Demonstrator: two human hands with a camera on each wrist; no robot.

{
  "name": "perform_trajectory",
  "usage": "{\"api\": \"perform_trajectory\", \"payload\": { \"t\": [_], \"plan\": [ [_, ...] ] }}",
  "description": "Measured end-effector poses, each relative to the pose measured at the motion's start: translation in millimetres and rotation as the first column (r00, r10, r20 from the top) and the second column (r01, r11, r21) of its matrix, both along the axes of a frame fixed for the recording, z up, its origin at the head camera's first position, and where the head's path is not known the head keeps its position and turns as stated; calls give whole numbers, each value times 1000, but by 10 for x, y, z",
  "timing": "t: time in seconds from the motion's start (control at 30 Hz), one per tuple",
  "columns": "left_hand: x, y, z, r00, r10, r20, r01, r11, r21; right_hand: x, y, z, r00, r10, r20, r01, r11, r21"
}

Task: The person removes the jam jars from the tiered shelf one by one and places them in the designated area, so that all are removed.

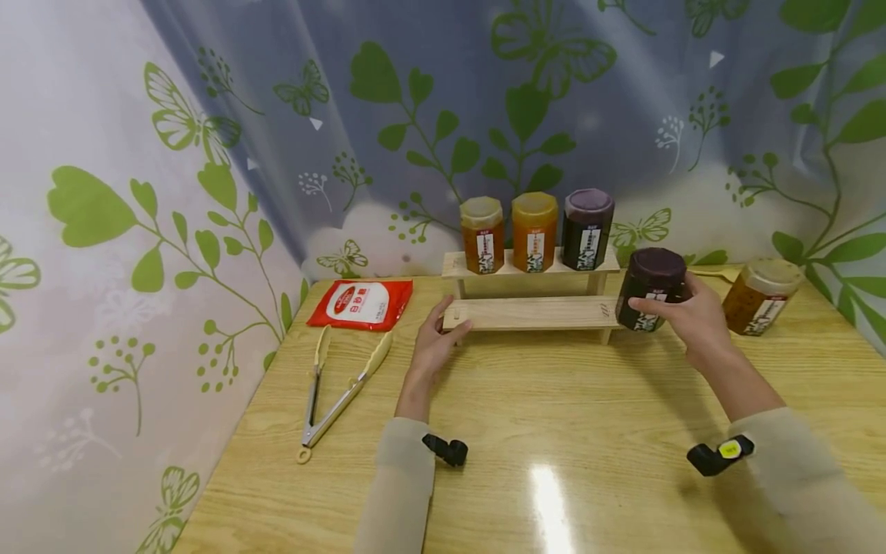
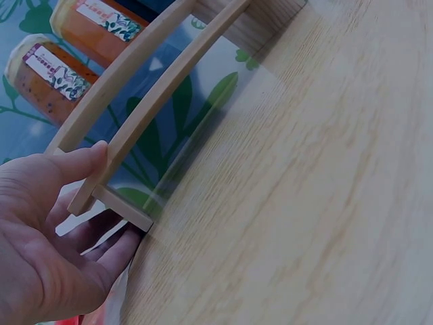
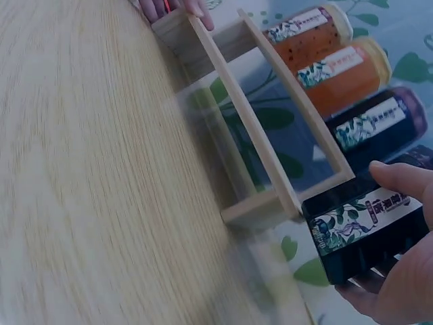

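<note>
My right hand (image 1: 692, 315) grips a dark purple jam jar (image 1: 647, 291) at the right end of a two-tier wooden rack (image 1: 533, 314). In the right wrist view that dark jar (image 3: 365, 220) overlaps the rack's end, its label facing outward. My left hand (image 1: 434, 338) holds the left end of the lower shelf, thumb on top; in the left wrist view its fingers (image 2: 115, 257) reach behind the end leg. On the upper shelf stand three jars: a reddish-orange jar (image 1: 482, 238), an orange jar (image 1: 534, 235) and a purple-lidded dark jar (image 1: 588, 231).
Right of my right hand, an amber jar (image 1: 761, 296) leans at an angle in the head view, near a pale utensil (image 1: 716, 271). At the left lie a red and white packet (image 1: 361, 304) and spread tongs (image 1: 335, 408). A patterned curtain (image 1: 443, 115) hangs behind the table.
</note>
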State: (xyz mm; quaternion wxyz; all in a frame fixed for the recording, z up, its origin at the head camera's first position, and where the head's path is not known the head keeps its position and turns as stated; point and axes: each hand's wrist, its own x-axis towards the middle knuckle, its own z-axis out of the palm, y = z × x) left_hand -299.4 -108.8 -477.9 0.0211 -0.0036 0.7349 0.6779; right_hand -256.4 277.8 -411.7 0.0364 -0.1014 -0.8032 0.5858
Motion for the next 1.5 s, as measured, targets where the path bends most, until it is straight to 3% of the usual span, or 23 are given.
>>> {"api": "perform_trajectory", "payload": {
  "t": [0.5, 1.17, 1.5],
  "plan": [
    [5, -4, 17, 1000, 0, 6, 0, 1000, -3, -137, 364, -243, 992, -124, 28, 125, 992, -35],
    [1, -1, 26, 1000, 3, 4, -3, 1000, 2, -252, 609, -421, 986, -153, 71, 157, 987, -42],
    [-7, -17, 39, 1000, -7, 7, 7, 1000, 11, -302, 640, -501, 991, -132, 38, 133, 991, -32]
  ]
}}
